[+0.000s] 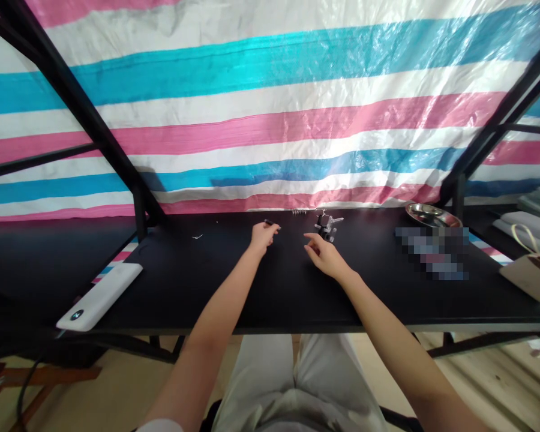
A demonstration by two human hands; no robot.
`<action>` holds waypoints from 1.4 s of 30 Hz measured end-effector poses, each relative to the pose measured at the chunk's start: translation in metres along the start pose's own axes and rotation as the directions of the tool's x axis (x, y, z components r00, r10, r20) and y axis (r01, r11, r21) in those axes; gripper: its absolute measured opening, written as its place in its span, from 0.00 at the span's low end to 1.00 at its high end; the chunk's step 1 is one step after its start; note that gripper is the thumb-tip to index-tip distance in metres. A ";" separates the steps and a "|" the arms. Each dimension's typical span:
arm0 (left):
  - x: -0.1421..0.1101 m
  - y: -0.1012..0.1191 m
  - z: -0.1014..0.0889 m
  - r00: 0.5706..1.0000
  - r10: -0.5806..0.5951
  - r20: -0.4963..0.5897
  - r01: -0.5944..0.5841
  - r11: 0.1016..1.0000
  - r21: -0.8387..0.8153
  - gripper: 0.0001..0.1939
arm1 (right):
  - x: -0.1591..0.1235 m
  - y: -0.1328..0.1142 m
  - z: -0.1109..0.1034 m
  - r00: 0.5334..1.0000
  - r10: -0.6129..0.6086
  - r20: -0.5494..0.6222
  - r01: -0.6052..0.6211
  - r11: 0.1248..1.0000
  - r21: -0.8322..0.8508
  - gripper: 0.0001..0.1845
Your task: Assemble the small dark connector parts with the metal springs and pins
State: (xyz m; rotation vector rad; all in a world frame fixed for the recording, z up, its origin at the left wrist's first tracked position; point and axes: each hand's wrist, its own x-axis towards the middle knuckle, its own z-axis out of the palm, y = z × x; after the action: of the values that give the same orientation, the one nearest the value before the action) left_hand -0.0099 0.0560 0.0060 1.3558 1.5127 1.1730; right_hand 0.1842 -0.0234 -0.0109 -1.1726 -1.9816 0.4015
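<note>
A small dark piece [270,223] is already held, pinched narrowly in the fingers of the left hand [261,239]. The silvery and black parts [327,228] are left on the desk [171,294], just beyond the right hand [326,257], whose thumb and index finger are held apart with nothing seen between them (whether the parts are touched by its knuckles cannot be told).
</note>
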 end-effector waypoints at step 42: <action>-0.014 0.027 -0.034 0.946 -0.019 0.322 -0.232 0.654 0.720 0.13 | 0.047 0.125 -0.088 0.966 0.194 -0.171 -0.248 0.884 -0.396 0.12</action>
State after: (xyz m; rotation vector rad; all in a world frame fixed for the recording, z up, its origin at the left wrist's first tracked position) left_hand -0.0333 0.0381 0.0414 2.0857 1.7748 0.3103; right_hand 0.3132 0.0717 -0.0086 -1.6599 -1.8771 0.0083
